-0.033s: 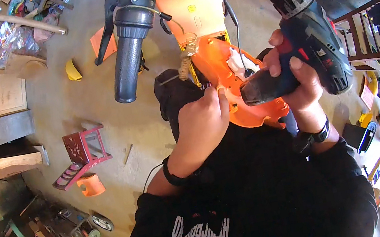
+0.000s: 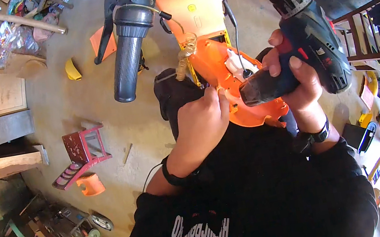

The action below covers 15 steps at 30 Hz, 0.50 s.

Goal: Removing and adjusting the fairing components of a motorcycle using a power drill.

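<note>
An orange plastic cover [image 2: 210, 59] rests over my lap, hollow side toward me. My left hand [image 2: 201, 126] pinches its near left edge between thumb and fingers. Within the cover sits a white part [image 2: 236, 63], with a black cable running up from it. My right hand [image 2: 304, 80] is wrapped round the handle of a cordless drill [image 2: 313, 41]. The drill's chuck points up and away, apart from the cover, and its battery end hides part of the cover. No bit can be made out in the chuck.
Ahead stand a black handlebar grip [image 2: 128, 68] with its lever and an orange vehicle body [image 2: 185, 7]. A tan coiled tube [image 2: 182, 66] hangs beside the cover. A red stool [image 2: 79, 150] and an orange piece [image 2: 91, 184] lie left; a wooden rack [image 2: 370, 33] stands right.
The white part and the coiled tube have shifted very slightly to the left. Both hands keep their holds, almost still.
</note>
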### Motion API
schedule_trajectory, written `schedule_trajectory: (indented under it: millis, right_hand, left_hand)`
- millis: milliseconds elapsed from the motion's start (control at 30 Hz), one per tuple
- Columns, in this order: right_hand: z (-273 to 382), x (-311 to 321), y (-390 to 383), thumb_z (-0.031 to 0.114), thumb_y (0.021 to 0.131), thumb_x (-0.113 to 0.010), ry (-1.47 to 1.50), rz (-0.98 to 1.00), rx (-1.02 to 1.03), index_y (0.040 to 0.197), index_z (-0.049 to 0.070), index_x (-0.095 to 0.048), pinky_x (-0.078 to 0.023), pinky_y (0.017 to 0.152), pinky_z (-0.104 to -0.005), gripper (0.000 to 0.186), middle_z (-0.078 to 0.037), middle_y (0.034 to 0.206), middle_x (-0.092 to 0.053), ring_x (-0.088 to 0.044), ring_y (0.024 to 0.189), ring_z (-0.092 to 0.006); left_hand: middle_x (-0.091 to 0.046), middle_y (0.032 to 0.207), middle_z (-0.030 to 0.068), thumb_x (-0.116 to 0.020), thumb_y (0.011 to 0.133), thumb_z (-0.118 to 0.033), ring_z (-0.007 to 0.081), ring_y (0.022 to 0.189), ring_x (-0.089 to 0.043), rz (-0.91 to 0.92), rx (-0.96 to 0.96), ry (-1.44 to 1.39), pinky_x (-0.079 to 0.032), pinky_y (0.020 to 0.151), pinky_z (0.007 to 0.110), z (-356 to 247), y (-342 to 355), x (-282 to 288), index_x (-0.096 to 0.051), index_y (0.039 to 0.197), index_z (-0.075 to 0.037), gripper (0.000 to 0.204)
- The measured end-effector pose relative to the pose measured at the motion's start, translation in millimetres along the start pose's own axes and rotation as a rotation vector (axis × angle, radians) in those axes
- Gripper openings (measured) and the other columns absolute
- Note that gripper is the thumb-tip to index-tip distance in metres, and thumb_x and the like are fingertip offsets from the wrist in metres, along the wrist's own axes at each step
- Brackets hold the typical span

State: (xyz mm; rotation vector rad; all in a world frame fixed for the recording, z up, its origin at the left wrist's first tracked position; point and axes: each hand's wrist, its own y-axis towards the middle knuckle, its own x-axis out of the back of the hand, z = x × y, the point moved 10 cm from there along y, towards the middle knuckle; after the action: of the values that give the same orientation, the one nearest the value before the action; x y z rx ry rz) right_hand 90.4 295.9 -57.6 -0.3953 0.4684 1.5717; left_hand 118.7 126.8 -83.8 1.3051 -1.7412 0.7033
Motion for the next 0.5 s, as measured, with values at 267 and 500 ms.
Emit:
schedule_trajectory:
  millis: [267,500]
  right_hand:
    - [-19.9,14.1,4.7,0.025,0.081,-0.062,-0.021,-0.095,-0.015,0.127,-0.003,-0.046,-0.051,0.073,-0.0335,0.056,-0.015,0.114,-0.057,-0.059,0.071,-0.0153]
    - [-16.8,13.1,-1.8,0.020,0.082,-0.059,0.053,-0.097,0.102,0.130,-0.002,-0.041,-0.051,0.072,-0.0343,0.056,-0.014,0.111,-0.058,-0.059,0.073,-0.0174]
  left_hand:
    - [-0.058,0.054,0.0156,-0.055,0.093,-0.015,0.0332,0.048,-0.061,-0.021,-0.004,-0.072,-0.050,0.047,0.042,6.6,-12.5,-7.7,-0.057,0.094,0.003,0.018]
    - [-0.060,0.065,0.0243,-0.054,0.094,-0.018,0.0426,0.061,-0.062,-0.031,0.070,-0.259,-0.051,0.057,0.051,1.8,-8.1,-10.0,-0.060,0.098,0.002,0.022]
